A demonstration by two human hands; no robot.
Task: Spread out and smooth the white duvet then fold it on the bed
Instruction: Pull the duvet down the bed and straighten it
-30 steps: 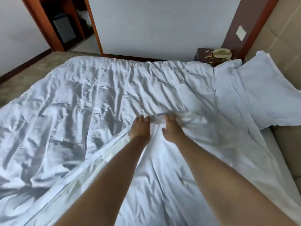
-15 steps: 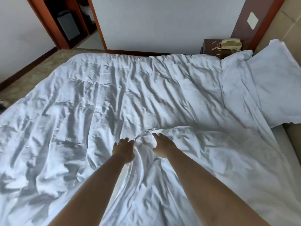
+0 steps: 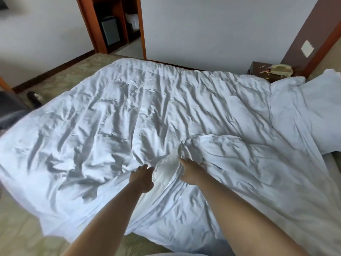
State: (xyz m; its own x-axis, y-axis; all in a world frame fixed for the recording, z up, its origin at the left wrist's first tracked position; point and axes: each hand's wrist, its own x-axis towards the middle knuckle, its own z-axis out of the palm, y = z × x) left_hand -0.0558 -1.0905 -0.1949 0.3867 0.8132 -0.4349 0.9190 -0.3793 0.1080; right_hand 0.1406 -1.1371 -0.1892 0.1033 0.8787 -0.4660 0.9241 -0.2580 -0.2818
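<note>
The white duvet [image 3: 129, 117] lies wrinkled across the whole bed, its near edge hanging over the side toward me. A bunched fold of it rises in the middle near me. My left hand [image 3: 142, 175] grips the left side of that bunch, fingers curled into the cloth. My right hand [image 3: 191, 173] grips the right side of the same bunch. Both arms reach forward from the bottom of the view.
White pillows [image 3: 317, 111] lie at the right end of the bed. A dark nightstand [image 3: 258, 70] with a telephone [image 3: 281, 70] stands behind them. A wooden closet [image 3: 114, 24] is at the back left. Patterned carpet [image 3: 22, 233] shows by my feet. A dark shoe [image 3: 34, 97] lies left.
Both hands have drawn the bunched duvet edge toward me and lower in view. The view has pulled back, so the bed's near edge and the floor now show.
</note>
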